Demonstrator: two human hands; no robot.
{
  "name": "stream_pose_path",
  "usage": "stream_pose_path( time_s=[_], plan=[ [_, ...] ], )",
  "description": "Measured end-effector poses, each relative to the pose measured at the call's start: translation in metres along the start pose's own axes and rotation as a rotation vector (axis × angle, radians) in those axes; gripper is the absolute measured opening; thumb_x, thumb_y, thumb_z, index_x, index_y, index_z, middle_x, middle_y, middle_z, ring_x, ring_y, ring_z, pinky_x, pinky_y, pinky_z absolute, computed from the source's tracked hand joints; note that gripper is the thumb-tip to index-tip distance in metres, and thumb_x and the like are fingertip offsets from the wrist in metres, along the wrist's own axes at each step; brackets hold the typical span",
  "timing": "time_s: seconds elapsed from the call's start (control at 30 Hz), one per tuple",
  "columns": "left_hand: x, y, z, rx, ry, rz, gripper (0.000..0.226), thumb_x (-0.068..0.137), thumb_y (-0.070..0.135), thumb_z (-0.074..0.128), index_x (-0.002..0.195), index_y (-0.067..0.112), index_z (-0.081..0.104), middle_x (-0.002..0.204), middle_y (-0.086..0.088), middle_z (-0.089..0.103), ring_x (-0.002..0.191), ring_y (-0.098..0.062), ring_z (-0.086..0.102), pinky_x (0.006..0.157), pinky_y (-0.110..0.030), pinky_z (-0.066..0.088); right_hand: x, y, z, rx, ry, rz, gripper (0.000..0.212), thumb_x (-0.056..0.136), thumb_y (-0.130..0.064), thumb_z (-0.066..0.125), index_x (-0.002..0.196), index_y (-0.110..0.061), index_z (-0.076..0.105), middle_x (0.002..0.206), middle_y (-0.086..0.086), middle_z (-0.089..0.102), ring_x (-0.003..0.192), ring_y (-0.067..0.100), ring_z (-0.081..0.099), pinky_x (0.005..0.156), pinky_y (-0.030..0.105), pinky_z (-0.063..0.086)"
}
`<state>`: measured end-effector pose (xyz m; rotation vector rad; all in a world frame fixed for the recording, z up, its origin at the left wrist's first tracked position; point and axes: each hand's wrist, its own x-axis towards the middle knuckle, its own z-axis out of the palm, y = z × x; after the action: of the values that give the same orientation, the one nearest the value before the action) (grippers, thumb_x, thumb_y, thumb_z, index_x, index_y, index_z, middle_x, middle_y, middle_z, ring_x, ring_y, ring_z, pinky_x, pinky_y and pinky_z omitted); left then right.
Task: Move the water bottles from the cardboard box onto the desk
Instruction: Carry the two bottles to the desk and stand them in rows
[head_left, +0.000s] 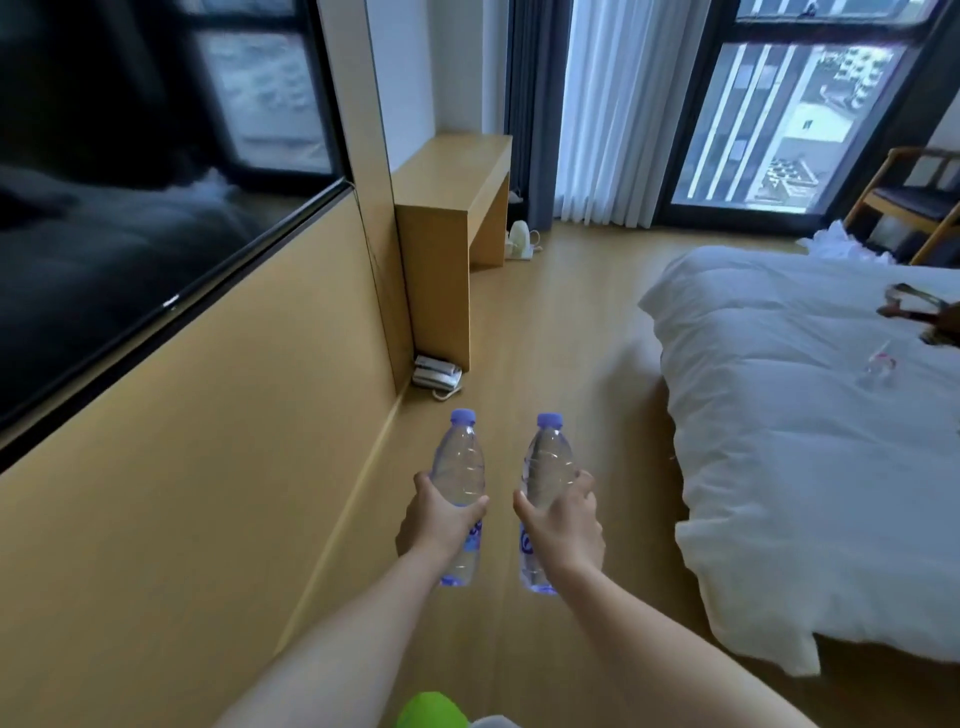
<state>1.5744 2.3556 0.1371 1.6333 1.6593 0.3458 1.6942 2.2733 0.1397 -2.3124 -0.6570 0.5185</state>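
Observation:
My left hand (439, 522) grips a clear water bottle (460, 470) with a purple cap around its middle. My right hand (563, 522) grips a second clear water bottle (548, 465) of the same kind. Both bottles are held upright in front of me, above the wooden floor. The wooden desk (457, 171) stands ahead against the left wall, its top bare where visible. The cardboard box is not in view.
A wall-mounted dark TV (130, 182) hangs on the left. A white telephone (436, 375) lies on the floor by the desk's side panel, a white kettle (519, 239) beyond it. A bed with a white duvet (805, 441) fills the right. A chair (914, 202) stands by the window.

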Motion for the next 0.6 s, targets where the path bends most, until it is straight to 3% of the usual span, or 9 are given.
stream_pose_path(
  time_s=[0.17,0.4,0.47,0.6],
  plan=[
    [0.101,0.051,0.013,-0.005,-0.020,0.009,0.079,0.069,0.057,0.072,0.128,0.022,0.033,0.111,-0.001,0.060,0.084,-0.022,0.057,0.071,-0.032,0.045,0.102,-0.038,0.022,-0.024,0.005,-0.008,0.082,0.079,-0.061,0.061,0.136,-0.014,0.025,0.131,0.009,0.051,0.108,0.034,0.059,0.079,0.039,0.045],
    [0.264,0.121,0.018,-0.061,-0.083,-0.007,0.074,0.071,0.051,0.074,0.124,0.017,0.034,0.115,-0.006,0.059,0.099,-0.030,0.061,0.089,-0.040,0.050,0.252,-0.109,0.064,-0.007,0.045,0.022,0.083,0.078,-0.061,0.064,0.136,-0.013,0.027,0.129,0.009,0.052,0.107,0.033,0.060,0.081,0.039,0.047],
    [0.306,0.144,0.012,-0.050,-0.102,0.011,0.078,0.070,0.052,0.074,0.127,0.017,0.034,0.118,-0.004,0.058,0.102,-0.029,0.060,0.087,-0.034,0.047,0.290,-0.134,0.071,0.034,0.060,0.050,0.083,0.077,-0.060,0.065,0.135,-0.013,0.028,0.129,0.010,0.052,0.107,0.034,0.060,0.084,0.040,0.048],
    [0.376,0.191,0.003,-0.043,-0.120,0.034,0.068,0.069,0.054,0.074,0.117,0.021,0.040,0.111,0.000,0.060,0.094,-0.025,0.059,0.084,-0.035,0.048,0.358,-0.175,0.079,0.085,0.067,0.075,0.081,0.076,-0.060,0.066,0.131,-0.012,0.031,0.124,0.009,0.054,0.105,0.033,0.061,0.085,0.041,0.050]
  ],
)
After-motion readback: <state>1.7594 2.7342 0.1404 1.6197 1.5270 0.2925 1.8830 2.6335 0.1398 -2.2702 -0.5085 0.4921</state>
